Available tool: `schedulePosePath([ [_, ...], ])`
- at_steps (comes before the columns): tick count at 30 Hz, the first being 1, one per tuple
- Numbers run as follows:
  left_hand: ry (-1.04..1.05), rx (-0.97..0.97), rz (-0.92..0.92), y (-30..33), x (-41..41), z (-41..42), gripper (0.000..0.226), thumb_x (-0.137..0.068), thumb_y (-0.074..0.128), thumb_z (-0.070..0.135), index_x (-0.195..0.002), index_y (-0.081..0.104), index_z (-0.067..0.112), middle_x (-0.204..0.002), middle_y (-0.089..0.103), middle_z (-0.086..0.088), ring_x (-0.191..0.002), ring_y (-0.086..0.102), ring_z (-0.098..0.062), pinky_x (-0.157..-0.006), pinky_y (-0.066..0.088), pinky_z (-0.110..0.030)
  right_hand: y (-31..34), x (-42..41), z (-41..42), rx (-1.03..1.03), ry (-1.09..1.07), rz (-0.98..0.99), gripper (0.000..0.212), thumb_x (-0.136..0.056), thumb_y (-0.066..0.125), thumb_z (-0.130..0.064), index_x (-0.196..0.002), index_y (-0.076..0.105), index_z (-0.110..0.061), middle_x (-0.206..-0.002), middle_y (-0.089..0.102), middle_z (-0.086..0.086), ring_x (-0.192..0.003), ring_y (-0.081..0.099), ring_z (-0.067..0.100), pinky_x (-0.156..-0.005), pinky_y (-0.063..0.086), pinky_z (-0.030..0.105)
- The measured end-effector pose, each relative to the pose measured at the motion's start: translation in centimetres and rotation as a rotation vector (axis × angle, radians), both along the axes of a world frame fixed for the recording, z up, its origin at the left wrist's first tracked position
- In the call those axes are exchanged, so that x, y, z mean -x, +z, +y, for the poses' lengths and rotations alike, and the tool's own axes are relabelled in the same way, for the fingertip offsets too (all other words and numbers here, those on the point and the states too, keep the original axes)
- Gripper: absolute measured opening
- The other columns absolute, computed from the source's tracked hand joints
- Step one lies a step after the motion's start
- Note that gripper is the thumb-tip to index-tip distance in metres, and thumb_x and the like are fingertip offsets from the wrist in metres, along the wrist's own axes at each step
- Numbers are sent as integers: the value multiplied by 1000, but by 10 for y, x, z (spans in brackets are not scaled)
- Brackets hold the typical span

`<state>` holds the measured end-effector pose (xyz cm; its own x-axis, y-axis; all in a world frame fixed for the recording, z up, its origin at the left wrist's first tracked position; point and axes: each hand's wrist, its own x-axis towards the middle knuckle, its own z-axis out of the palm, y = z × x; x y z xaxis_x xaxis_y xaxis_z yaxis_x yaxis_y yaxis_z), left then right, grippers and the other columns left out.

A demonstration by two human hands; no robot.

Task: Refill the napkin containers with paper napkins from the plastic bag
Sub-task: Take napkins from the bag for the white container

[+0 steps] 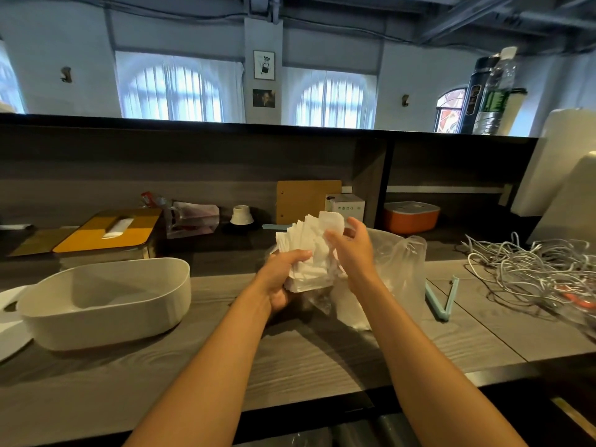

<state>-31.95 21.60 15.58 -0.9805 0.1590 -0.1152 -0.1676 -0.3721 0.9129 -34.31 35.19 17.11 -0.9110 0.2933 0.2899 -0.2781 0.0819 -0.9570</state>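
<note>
A thick stack of white paper napkins [308,250] is held above the grey wooden counter. My left hand [280,279] grips the stack from below, thumb over its near edge. My right hand [351,250] touches the stack's right side with loosely spread fingers. A clear plastic bag [398,262] lies crumpled on the counter just right of and under the hands. An open, empty white oval container [106,301] stands at the left. Behind it is a box with a wooden slotted lid [106,232], a napkin poking from the slot.
A white lid [9,321] lies at the far left. A blue bag clip [443,301] lies right of the bag, and a tangle of white cables [532,266] fills the right. An orange lidded container [411,216] sits in the back shelf.
</note>
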Motion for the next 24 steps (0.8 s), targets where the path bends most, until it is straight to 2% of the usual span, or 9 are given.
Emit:
schedulePosePath([
  [3,45,-16,4,-1,3,-1,37,-92,64,8,-129,59,11,-114,71,-15,-102,69,-32,-82,59,-45,1,3,4,-2,-38,69,50,-94,64,-22,-140,45,-20,-131,52,-1,-108,51,11,-70,46,15],
  [7,79,-17,9,-2,5,-1,42,-88,68,8,-129,59,13,-117,70,-15,-106,68,-33,-90,57,-50,0,4,3,51,120,-88,43,-94,60,-40,-129,55,-16,-121,59,2,-105,56,16,-80,48,29],
  [9,88,-14,7,-2,3,0,42,-89,67,9,-129,59,13,-117,70,-15,-106,68,-34,-88,57,-49,0,4,1,0,115,-98,36,-92,64,-35,-122,60,-14,-111,62,2,-102,58,18,-78,50,30],
  [12,83,-97,-28,-1,4,-2,38,-90,64,7,-128,60,11,-116,70,-17,-106,68,-35,-89,56,-50,0,1,3,29,19,-32,7,-95,61,-23,-95,65,-17,-93,63,5,-93,59,21,-76,56,36],
  [14,86,-141,-41,1,4,-3,33,-92,61,6,-124,61,11,-117,70,-19,-107,67,-36,-89,56,-50,4,-1,6,25,-39,57,13,-97,59,-23,-84,60,-21,-89,62,8,-87,58,20,-81,57,39],
  [18,107,-128,-71,0,2,-3,30,-93,62,7,-123,62,9,-113,71,-16,-102,68,-33,-81,58,-46,15,-12,12,186,47,249,4,-96,60,-24,-97,61,-20,-93,60,-1,-91,59,18,-75,56,25],
  [21,70,-125,-64,1,2,-4,31,-93,64,15,-123,63,12,-114,71,-16,-107,66,-34,-98,52,-51,20,-16,17,460,344,203,14,-97,58,-22,-109,61,-18,-104,59,5,-97,58,20,-75,56,28],
  [22,47,-123,-58,2,1,-3,29,-93,65,20,-121,63,14,-112,71,-15,-107,66,-34,-100,50,-52,19,-15,15,433,358,188,19,-97,58,-23,-115,60,-17,-107,59,6,-98,59,21,-74,56,28],
  [24,-1,-113,-37,2,-1,-1,30,-92,66,33,-118,64,16,-110,72,-15,-106,68,-34,-101,50,-53,15,-11,9,204,247,166,30,-95,63,-27,-123,56,-20,-113,60,3,-101,61,20,-77,58,28],
])
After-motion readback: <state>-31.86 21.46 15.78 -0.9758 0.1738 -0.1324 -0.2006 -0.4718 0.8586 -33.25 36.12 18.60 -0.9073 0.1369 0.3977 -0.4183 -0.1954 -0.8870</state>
